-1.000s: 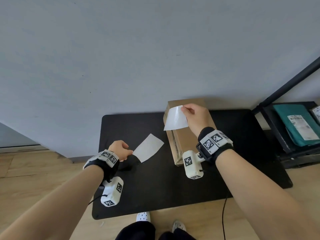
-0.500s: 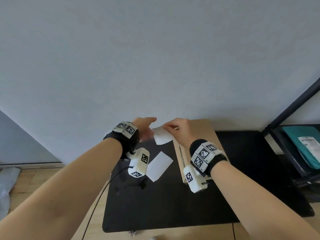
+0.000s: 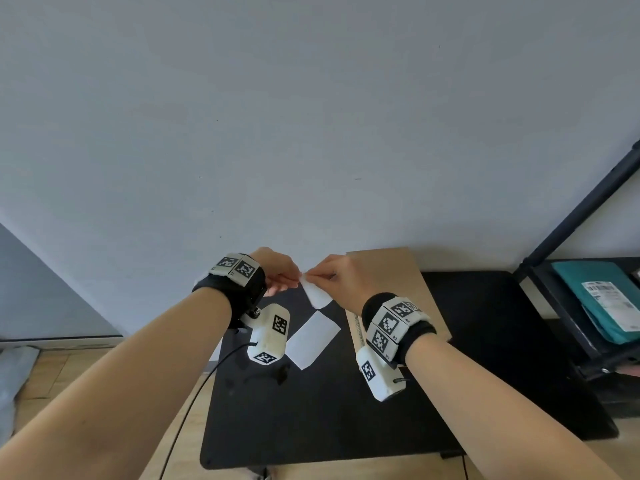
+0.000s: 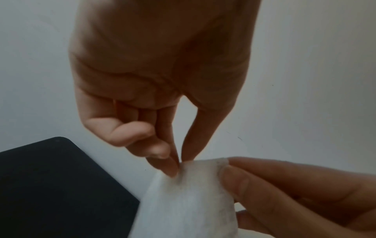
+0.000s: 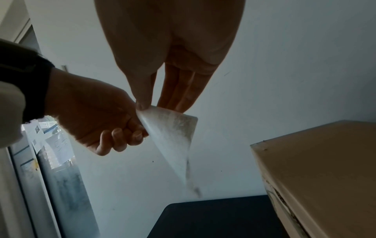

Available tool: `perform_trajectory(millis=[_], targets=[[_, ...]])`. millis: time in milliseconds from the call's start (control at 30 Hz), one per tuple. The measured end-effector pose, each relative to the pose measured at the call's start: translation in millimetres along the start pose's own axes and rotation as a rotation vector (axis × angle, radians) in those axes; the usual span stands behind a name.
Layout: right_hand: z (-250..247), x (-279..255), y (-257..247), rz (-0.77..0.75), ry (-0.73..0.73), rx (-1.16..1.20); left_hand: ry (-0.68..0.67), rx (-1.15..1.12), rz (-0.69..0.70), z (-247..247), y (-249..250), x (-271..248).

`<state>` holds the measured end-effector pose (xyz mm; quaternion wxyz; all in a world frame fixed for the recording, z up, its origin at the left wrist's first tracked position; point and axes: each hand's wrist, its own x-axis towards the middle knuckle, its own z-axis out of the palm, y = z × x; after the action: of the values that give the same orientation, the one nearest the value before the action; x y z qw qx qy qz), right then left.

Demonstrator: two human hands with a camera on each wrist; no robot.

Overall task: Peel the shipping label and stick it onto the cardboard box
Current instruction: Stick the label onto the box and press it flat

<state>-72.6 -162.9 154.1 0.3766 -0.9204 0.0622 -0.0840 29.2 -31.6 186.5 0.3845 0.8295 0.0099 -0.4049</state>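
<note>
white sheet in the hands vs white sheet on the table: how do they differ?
The held sheet is up in the air, pinched at its top edge by the left hand and the right hand; the table sheet lies on the black table, untouched. The held sheet is curled and hangs down; the table sheet lies flat. The held sheet shows faint grey print in the right wrist view; the table sheet looks blank. Both are white and rectangular.

both hands (image 4: pixel 162 96) pinching label (image 4: pixel 189 201)
</note>
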Motion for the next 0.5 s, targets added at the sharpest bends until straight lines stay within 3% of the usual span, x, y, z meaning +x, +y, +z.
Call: perform_trajectory(millis=[133, 267, 500], targets=[[3, -2, 2, 0.021, -0.019, 0.012, 0.053, -0.018, 0.014, 5, -1, -1], [-10, -3, 10, 0.09, -0.052, 0.009, 0.19, -0.125, 0.113, 9, 1, 2], [-61, 0, 47, 0.231, 0.137, 0.149, 0.191, -0.275, 0.241, 41, 13, 0]])
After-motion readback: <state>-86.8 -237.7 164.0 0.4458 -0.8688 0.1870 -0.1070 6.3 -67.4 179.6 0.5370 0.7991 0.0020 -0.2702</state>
